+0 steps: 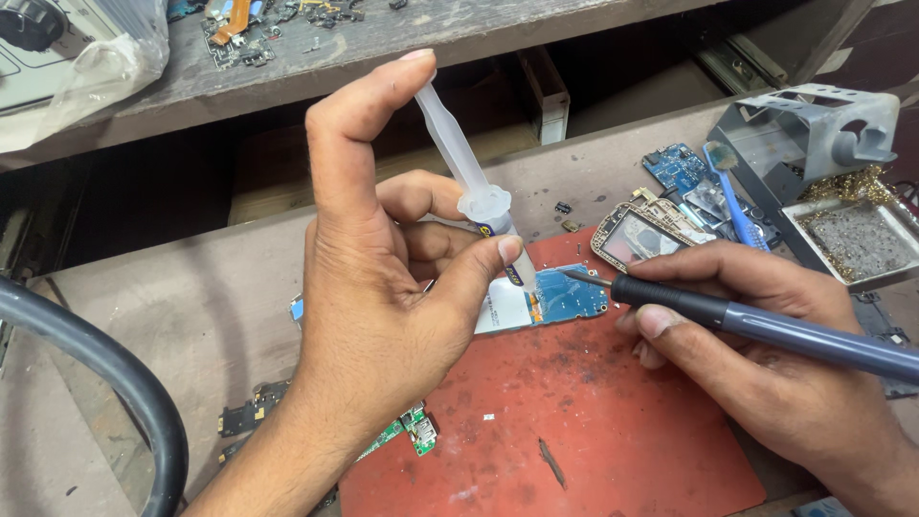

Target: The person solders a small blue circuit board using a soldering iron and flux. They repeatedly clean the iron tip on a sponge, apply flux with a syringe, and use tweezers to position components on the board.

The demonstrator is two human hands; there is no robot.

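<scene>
My left hand (383, 287) grips a translucent syringe (469, 177), thumb on plunger, nozzle down at the circuit board (555, 299). My right hand (766, 364) grips a soldering iron (766, 325), tip at the board's upper edge. The board lies near the red mat's (593, 421) top edge; bare mat extends toward me.

A blue toothbrush (732, 196) lies near a metal soldering-iron stand (814, 129) with brass wool (852, 184). A phone frame (639, 233) rests beside small circuit boards (412, 429); a dark hose (115, 369) curves left.

Red mat (613, 421), blue circuit board (565, 297) (grey-handled soldering iron (766, 325)).
</scene>
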